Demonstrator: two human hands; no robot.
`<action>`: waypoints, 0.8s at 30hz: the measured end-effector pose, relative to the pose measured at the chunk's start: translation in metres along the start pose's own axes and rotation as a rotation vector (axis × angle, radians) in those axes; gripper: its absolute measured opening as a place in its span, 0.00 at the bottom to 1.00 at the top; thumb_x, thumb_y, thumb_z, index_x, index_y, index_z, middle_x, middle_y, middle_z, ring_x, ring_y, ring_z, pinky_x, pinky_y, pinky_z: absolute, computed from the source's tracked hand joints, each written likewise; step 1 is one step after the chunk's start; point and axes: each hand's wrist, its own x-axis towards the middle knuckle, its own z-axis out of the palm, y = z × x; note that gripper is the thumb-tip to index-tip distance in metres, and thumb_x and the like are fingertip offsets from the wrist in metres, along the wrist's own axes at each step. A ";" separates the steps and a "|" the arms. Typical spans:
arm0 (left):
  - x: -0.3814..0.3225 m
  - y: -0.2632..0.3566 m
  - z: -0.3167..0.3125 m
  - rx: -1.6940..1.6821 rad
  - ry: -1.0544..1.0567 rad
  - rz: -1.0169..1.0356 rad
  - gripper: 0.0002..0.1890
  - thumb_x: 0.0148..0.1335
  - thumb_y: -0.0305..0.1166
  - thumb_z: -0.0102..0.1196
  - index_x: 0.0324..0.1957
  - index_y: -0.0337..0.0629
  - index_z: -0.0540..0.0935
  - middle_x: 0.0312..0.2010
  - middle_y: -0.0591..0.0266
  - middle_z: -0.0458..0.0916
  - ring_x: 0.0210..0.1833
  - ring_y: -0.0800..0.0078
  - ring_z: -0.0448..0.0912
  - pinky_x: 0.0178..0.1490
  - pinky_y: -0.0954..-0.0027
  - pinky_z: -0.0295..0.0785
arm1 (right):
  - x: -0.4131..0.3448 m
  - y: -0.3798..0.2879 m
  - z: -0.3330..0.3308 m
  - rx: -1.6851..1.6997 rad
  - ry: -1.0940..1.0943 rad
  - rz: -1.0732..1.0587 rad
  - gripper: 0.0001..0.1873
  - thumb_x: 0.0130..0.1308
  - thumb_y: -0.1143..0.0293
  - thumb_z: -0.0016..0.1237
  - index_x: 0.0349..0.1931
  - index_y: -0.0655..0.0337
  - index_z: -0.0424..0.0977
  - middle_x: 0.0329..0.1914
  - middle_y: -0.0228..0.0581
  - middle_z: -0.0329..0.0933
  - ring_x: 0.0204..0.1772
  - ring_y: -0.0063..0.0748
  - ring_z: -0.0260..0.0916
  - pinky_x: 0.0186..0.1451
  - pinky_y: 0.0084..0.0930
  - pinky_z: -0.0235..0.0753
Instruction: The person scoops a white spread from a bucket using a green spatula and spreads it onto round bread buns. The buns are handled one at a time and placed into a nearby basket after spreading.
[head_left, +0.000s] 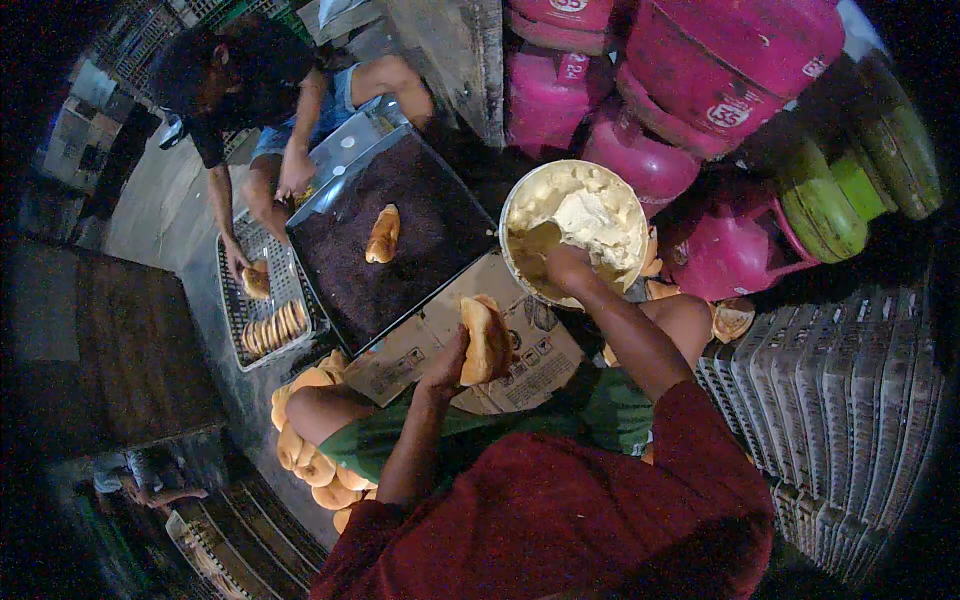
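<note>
My left hand (444, 367) holds a split, golden-brown bread roll (486, 343) above a flattened cardboard sheet (397, 364) across my lap. My right hand (568, 270) reaches down into a round white bucket (507, 259) of pale cream (592, 217). Its fingers are partly hidden, and a brownish shape lies in shadow beside them, so I cannot make out a tool. Beyond the cardboard is a metal-edged tray (420, 304) spread with dark granules like chocolate sprinkles (337, 262). One browned roll (384, 234) lies on top of them.
A co-worker (255, 112) leans over a plastic crate (321, 330), one hand on a roll (256, 280) near a row of rolls (276, 328). Loose buns (311, 465) lie by my left knee. Pink gas cylinders (720, 75) stand beyond the bucket; stacked crates (825, 397) rise at right.
</note>
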 end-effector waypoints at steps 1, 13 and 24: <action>0.015 -0.004 -0.002 0.019 0.067 0.018 0.39 0.71 0.62 0.34 0.70 0.39 0.59 0.65 0.48 0.69 0.63 0.54 0.74 0.65 0.55 0.73 | 0.011 0.013 0.017 0.034 -0.059 0.014 0.23 0.66 0.52 0.45 0.44 0.65 0.80 0.37 0.57 0.81 0.40 0.54 0.81 0.44 0.48 0.78; 0.036 0.058 0.060 -0.225 -0.129 0.020 0.44 0.65 0.69 0.37 0.68 0.43 0.65 0.60 0.49 0.74 0.59 0.56 0.77 0.62 0.55 0.75 | -0.100 0.009 -0.069 1.047 -0.156 -0.101 0.21 0.72 0.73 0.45 0.63 0.66 0.70 0.33 0.38 0.81 0.24 0.22 0.74 0.28 0.24 0.75; 0.036 0.058 0.051 0.066 0.073 0.223 0.44 0.64 0.71 0.36 0.68 0.45 0.64 0.57 0.48 0.75 0.57 0.53 0.78 0.60 0.53 0.76 | -0.183 -0.068 -0.120 -0.020 0.248 -0.584 0.23 0.65 0.69 0.41 0.61 0.48 0.74 0.47 0.51 0.75 0.49 0.56 0.72 0.54 0.50 0.69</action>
